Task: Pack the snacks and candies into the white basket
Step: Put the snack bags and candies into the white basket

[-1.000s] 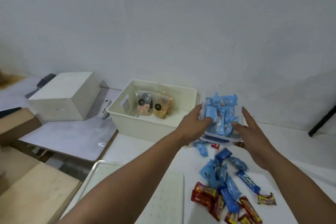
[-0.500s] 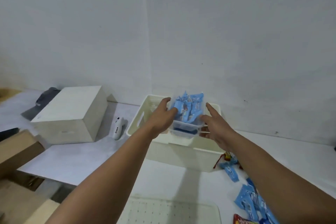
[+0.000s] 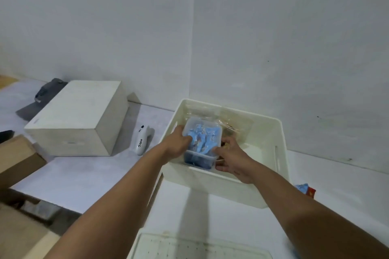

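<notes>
A clear plastic container (image 3: 202,141) full of blue-wrapped candies is inside the white basket (image 3: 263,130), at its near left part. My left hand (image 3: 179,143) grips the container's left side and my right hand (image 3: 231,157) grips its right near corner. Behind the container, clear snack bags (image 3: 231,126) lean against the basket's far wall, partly hidden. A few loose candies (image 3: 305,188) show on the table to the right of the basket.
A white box (image 3: 75,118) stands on the table at the left, with a small white device (image 3: 143,140) between it and the basket. A cardboard box (image 3: 16,157) sits at the far left edge. A white perforated tray (image 3: 200,246) lies at the bottom.
Both hands carried the candy container from above the loose candies to the left, over the basket rim, and lowered it into the basket. The view has swung left with them.
</notes>
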